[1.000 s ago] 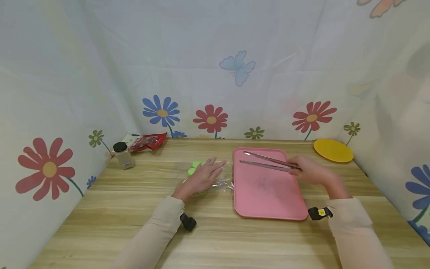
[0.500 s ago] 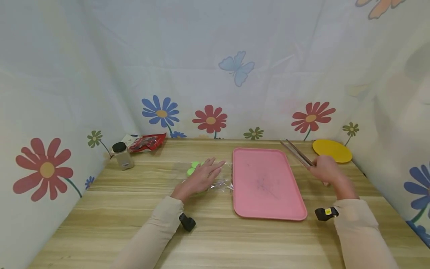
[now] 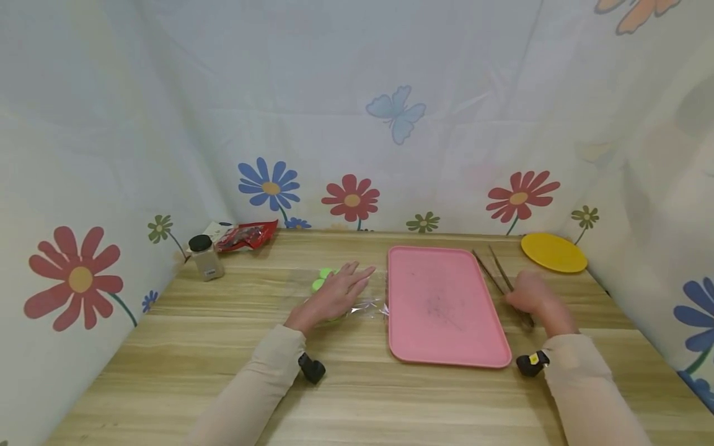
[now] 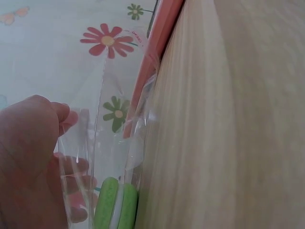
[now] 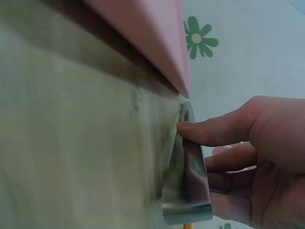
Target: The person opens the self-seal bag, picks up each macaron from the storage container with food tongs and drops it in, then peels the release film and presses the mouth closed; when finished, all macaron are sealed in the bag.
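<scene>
My left hand (image 3: 333, 293) lies with fingers extended over a clear plastic package (image 3: 365, 306) left of the tray. Green macarons (image 3: 318, 285) show beside the hand in the head view. The left wrist view has a green macaron (image 4: 116, 202) with white filling close up, and the fingers seen through the clear plastic. On the other side of the tray, my right hand (image 3: 535, 298) pinches metal tongs (image 3: 498, 272) between thumb and fingers. Their arms point away from me, spread apart, low over the table. In the right wrist view the tongs' bent end (image 5: 188, 210) hangs below the thumb.
A pink tray (image 3: 446, 303) with dark marks lies between the hands. At the back right is a yellow plate (image 3: 554, 253). A black-lidded jar (image 3: 206, 259) and a red packet (image 3: 248, 235) stand at the back left. Patterned cloth walls the wooden table (image 3: 357, 396).
My right hand has carried the tongs from above the tray to the table on its right, turning them to point away, and lowered them. My left hand has stayed in place.
</scene>
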Demonstrator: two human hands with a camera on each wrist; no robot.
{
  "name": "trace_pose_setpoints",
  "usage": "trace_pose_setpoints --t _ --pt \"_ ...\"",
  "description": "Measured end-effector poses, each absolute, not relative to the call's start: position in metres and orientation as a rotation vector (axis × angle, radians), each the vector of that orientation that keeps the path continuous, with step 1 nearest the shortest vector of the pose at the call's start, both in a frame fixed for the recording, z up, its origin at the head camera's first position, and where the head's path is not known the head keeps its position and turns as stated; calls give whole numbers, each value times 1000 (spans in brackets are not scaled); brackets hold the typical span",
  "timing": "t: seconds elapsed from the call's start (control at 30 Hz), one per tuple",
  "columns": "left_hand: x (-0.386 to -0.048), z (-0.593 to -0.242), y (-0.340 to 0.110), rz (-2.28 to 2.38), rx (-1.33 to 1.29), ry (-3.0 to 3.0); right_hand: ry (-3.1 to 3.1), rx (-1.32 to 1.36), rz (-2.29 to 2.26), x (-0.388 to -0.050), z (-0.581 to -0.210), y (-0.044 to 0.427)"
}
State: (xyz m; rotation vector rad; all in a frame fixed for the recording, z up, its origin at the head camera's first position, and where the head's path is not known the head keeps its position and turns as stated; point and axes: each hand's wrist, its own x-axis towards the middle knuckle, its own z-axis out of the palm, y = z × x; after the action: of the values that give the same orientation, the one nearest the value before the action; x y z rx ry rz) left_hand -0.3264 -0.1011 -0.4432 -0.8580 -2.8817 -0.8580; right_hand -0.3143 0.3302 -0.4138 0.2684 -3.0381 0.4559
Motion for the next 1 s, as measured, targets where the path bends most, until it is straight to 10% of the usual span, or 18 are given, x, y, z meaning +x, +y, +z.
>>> trace_pose_setpoints --t 1.0 --pt "-325 -441 -98 -844 -818 -2915 -3018 103 411 -306 -384 307"
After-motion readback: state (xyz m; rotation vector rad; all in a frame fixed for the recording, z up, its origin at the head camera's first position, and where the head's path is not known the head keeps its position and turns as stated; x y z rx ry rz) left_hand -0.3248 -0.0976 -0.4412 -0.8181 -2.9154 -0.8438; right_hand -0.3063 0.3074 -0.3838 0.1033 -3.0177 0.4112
